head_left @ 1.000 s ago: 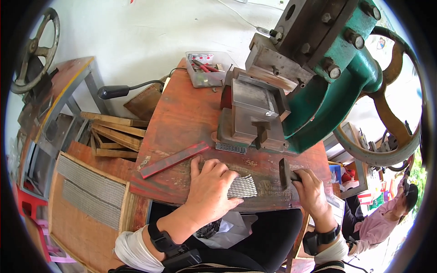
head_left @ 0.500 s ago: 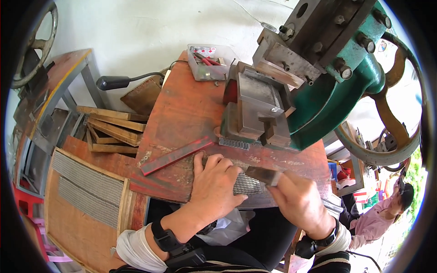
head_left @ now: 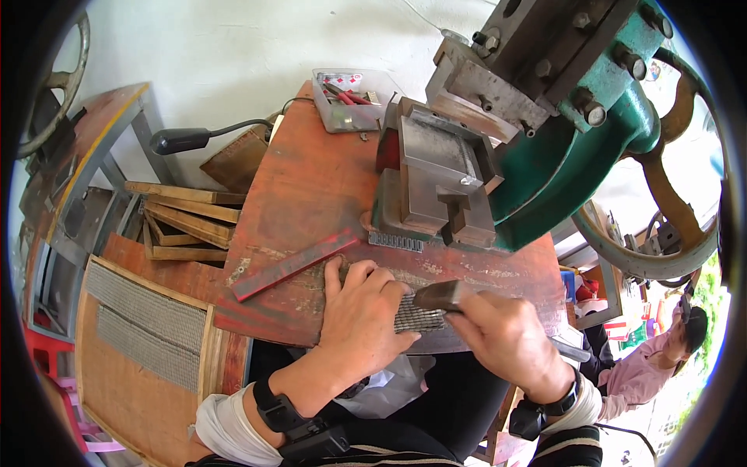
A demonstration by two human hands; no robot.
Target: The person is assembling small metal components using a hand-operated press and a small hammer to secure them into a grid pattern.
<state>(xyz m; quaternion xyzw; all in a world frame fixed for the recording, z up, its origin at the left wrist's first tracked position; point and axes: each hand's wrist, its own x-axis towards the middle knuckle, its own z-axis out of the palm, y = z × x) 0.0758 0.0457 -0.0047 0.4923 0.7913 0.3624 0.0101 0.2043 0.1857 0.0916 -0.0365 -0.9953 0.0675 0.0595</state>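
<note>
Near the front edge of the red-brown worktable [head_left: 296, 183], my left hand [head_left: 362, 315] lies over a bundle of ribbed grey metal strips [head_left: 419, 315]. Its thumb and index finger press on opposite edges, and the palm hides the bundle's left part. In my right hand [head_left: 506, 331] is a hammer, gripped close behind its dark head [head_left: 437, 296], which is just over the bundle's right end. The grey handle end sticks out past my wrist. Whether head and strips touch, I cannot tell. A red bar with dark smudges [head_left: 296, 266] lies beyond my left hand.
A green press [head_left: 580, 175] with a steel die block [head_left: 440, 175] stands at the right. A toothed metal strip [head_left: 395, 243] lies before it. Behind is a clear plastic box [head_left: 354, 121] with pliers. At left, a wooden tray [head_left: 117, 366] holds rows of strips. A person sits far right.
The hammer head has risen and tilted slightly over the bundle, shifting a little left. My left hand keeps its hold on the strips. The whole view has shifted slightly.
</note>
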